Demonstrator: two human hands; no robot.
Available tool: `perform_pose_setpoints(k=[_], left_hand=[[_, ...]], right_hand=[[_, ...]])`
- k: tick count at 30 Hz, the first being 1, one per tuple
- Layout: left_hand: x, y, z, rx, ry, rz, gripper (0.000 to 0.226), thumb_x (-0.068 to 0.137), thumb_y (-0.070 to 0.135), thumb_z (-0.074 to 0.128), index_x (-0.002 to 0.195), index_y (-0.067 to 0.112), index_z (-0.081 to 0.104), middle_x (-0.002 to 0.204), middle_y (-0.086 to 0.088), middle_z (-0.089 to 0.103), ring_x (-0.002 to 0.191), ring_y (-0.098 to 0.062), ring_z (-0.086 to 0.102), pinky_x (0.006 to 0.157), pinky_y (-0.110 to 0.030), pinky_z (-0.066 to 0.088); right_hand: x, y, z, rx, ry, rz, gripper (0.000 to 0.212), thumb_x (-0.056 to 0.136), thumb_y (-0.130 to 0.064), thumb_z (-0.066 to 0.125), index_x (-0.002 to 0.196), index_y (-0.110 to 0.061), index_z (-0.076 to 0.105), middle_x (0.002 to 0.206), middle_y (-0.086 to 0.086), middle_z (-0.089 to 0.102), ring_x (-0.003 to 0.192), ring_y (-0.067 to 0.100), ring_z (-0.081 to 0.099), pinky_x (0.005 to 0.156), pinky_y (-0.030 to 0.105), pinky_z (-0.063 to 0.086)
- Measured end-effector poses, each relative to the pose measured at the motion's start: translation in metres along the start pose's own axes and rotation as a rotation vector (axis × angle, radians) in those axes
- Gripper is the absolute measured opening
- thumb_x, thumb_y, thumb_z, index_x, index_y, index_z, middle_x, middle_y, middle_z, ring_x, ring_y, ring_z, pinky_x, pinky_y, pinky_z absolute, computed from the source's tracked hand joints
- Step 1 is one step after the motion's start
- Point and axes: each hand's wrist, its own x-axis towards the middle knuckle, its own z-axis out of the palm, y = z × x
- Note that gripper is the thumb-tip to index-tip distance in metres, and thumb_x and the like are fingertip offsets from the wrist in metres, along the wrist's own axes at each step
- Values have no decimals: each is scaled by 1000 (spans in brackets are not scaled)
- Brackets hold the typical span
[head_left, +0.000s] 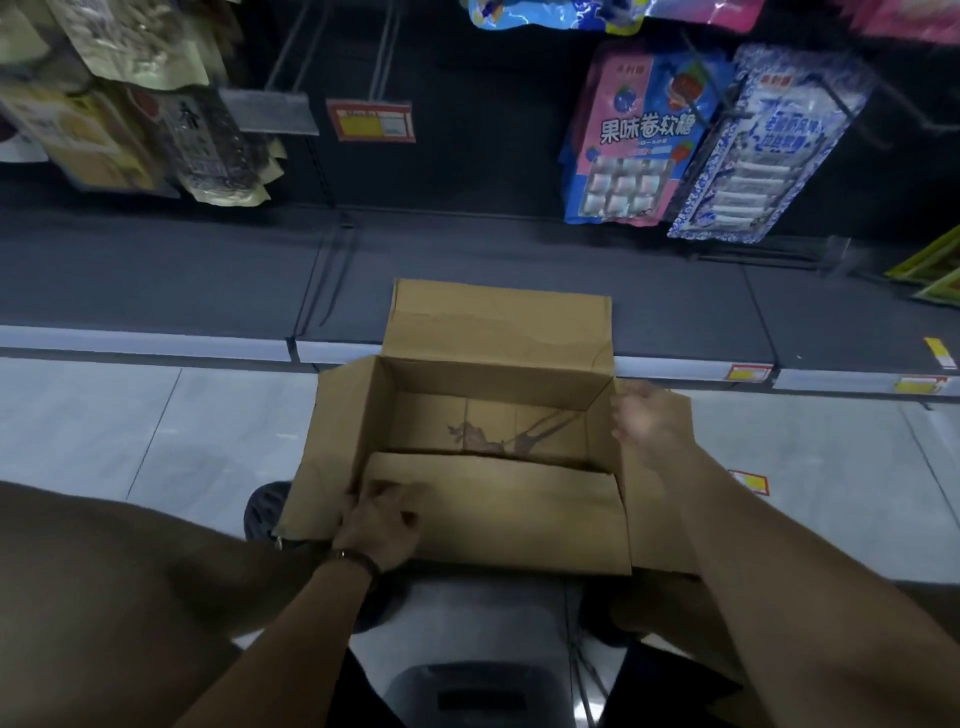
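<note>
The open box (496, 325) is over the floor (130, 415), near the shelf (156, 270). The left hand (382, 525) pinches the near flap (493, 514) at its left end with curled fingers. The right hand (649, 421) touches the right flap (660, 499), too blurred to tell how its fingers lie.

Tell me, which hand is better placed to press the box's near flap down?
Likely left: the left hand grips the near flap, while the right hand sits blurred at the right flap.
</note>
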Motion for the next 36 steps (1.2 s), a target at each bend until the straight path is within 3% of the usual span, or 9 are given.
perform_pose_setpoints(k=[3, 9, 14, 18, 20, 23, 27, 33, 36], left_hand=[[13, -3, 0, 62, -67, -25, 80, 79, 81, 34, 149, 43, 44, 164, -8, 31, 140, -42, 48, 115, -57, 43], [20, -17, 11, 226, -84, -30, 102, 67, 86, 17, 157, 41, 32, 171, -8, 22, 148, -40, 41, 116, -55, 43], [10, -1, 4, 278, -122, -1, 86, 85, 76, 37, 163, 40, 24, 174, -10, 10, 154, -46, 24, 121, -55, 37], [8, 2, 6, 325, -123, -16, 80, 96, 71, 47, 164, 40, 18, 174, -10, 7, 154, -48, 18, 121, -57, 36], [8, 1, 8, 324, -123, -23, 86, 93, 76, 41, 166, 37, 14, 175, -13, 4, 155, -51, 14, 124, -61, 29], [11, 1, 8, 323, -132, -26, 98, 80, 85, 28, 164, 35, 18, 174, -18, 10, 156, -53, 9, 125, -63, 20], [14, 8, 10, 243, -61, -50, 84, 86, 79, 32, 160, 39, 27, 172, -14, 19, 154, -48, 15, 124, -59, 24], [1, 6, 5, 160, -44, -4, 65, 101, 57, 49, 161, 37, 31, 168, -6, 25, 154, -41, 22, 125, -51, 27], [-6, -1, 2, 43, 30, 66, 51, 102, 42, 59, 151, 32, 53, 154, -1, 47, 147, -29, 41, 124, -43, 31]], right_hand=[[25, -32, 6, 131, -49, -40, 52, 103, -6, 53, 150, -24, 45, 126, 14, 63, 104, 28, 62, 78, 41, 58], [55, -70, 12, 277, -153, 30, 62, 107, 3, 46, 161, -16, 23, 131, 13, 50, 126, 38, 65, 102, 49, 55], [74, -74, 13, 335, -196, 61, 44, 107, -5, 50, 149, -10, 38, 143, 17, 51, 102, 32, 78, 66, 36, 57], [65, -80, 10, 493, -259, 89, 38, 105, -37, 52, 137, -18, 60, 150, 18, 57, 75, 21, 69, 62, 30, 48], [52, -85, 1, 509, -284, 77, 57, 104, -66, 39, 131, -26, 69, 147, 13, 56, 78, 23, 58, 70, 33, 46], [28, -83, -12, 118, -308, -86, 71, 101, -74, 34, 117, -23, 81, 146, 1, 47, 105, 28, 59, 92, 42, 47], [0, -42, 2, -674, -213, -438, 34, 90, -61, 66, 112, -40, 79, 138, -8, 69, 130, 23, 60, 114, 44, 43], [-24, 52, 49, -1259, -275, -263, 69, 96, -58, 48, 160, -57, 21, 176, -7, -16, 159, 40, 1, 125, 60, 12], [-29, 56, 52, -1344, -241, -250, 64, 100, -64, 39, 160, -55, 20, 175, -3, -21, 159, 41, -4, 122, 64, 9]])
